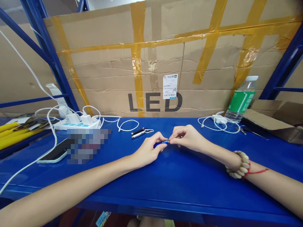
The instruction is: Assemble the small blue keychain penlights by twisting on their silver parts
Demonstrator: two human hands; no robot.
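Note:
Over the blue tabletop (pixel 180 179), my left hand (pixel 148 149) is closed around a small blue cylinder (pixel 163 143), like a slim keychain torch, lying nearly level. From the other side, my right hand (pixel 187 137) has its thumb and fingertips pinched at the cylinder's metal end; the fingers cover most of that end, and I cannot tell whether it is a separate piece. Just beyond my left hand lie a silver pen-shaped tube (pixel 137 134) and a black one (pixel 139 130) beside it, with a small metal clip at their right end.
At left are a power strip (pixel 78 125) with white plugs and cables, a phone (pixel 55 153), and yellow-handled items (pixel 10 134). A water bottle (pixel 241 99), white cable (pixel 219 121), tweezers-like tool (pixel 255 133) and open carton (pixel 276 121) stand right. A large cardboard box (pixel 106 75) rises behind.

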